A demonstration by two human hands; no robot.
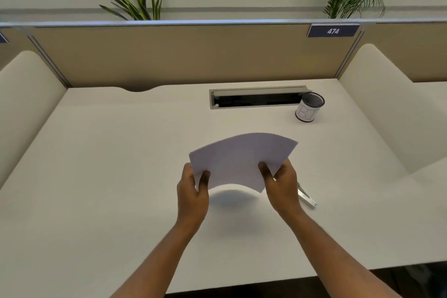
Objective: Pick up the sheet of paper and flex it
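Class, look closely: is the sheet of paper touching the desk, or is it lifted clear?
Apart. The head view shows the paper held by both hands, with its shadow on the desk below.

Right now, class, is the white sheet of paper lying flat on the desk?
No: the white sheet of paper is held above the desk, bowed upward, between the left hand and right hand.

An office: numbered partition sign (333,31) above a white desk (96,176) with cable tray (256,98)
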